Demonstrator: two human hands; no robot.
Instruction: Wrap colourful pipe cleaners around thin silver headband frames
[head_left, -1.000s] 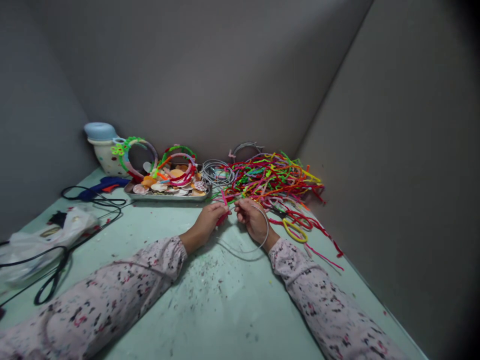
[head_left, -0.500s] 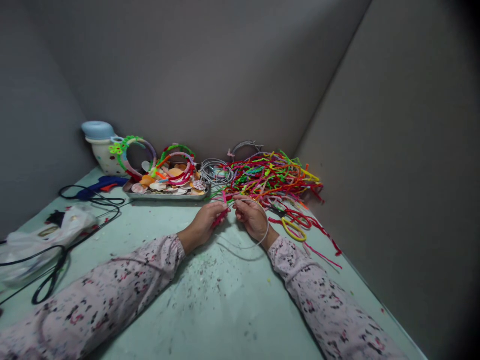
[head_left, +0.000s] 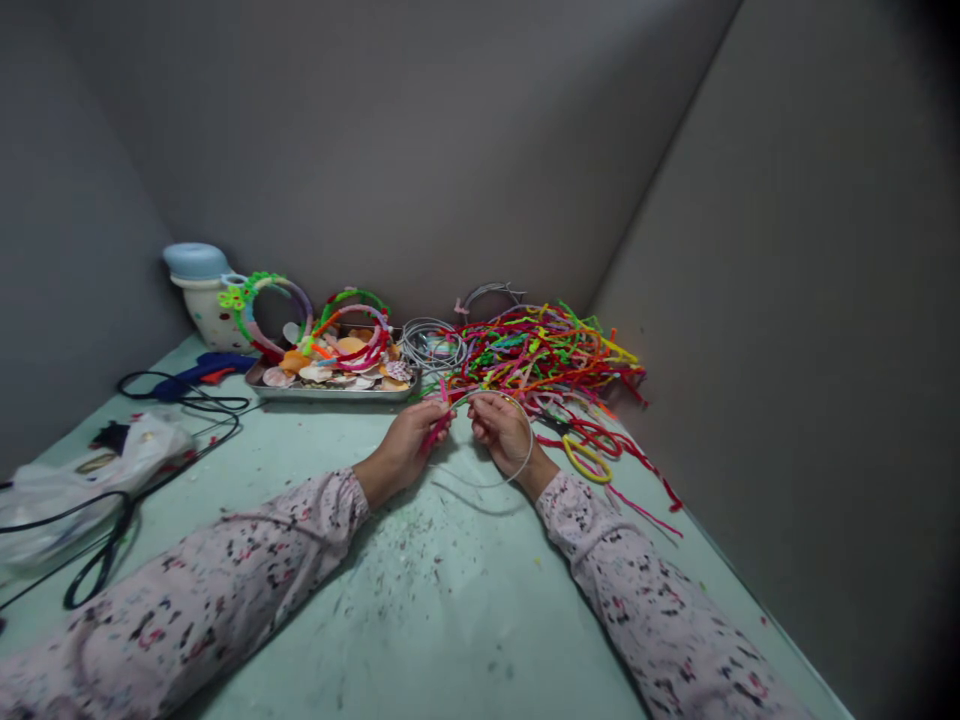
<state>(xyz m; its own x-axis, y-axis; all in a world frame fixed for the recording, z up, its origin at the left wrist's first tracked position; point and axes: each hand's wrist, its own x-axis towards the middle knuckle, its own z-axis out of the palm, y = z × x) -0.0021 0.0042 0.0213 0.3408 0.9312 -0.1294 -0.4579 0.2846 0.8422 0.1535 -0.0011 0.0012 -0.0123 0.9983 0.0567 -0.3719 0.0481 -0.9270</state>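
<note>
My left hand [head_left: 409, 437] is closed on a pink-red pipe cleaner [head_left: 436, 430], with its end sticking up past the thumb. Close by on the right, my right hand [head_left: 506, 432] pinches a thin grey wire [head_left: 531, 455] that curves into a loop over and below the hand. The wire's upper stretch runs across the gap to the left fingertips. How the wire and pipe cleaner meet there is too small to make out. Both hands are just above the table, in front of the heap of coloured pipe cleaners [head_left: 547, 355].
A metal tray [head_left: 337, 394] of shells with pipe-cleaner-wrapped hoops stands behind my left hand. Beside it are a wire coil [head_left: 427, 345] and a lidded cup [head_left: 206, 305]. Scissors [head_left: 555, 422] lie right; a blue glue gun [head_left: 202, 372], black cable [head_left: 135, 490] and plastic bag [head_left: 97, 480] lie left.
My left hand has shifted slightly left, widening the gap between the hands. The wire loop has moved a little, and its upper stretch now spans towards the left fingertips.
</note>
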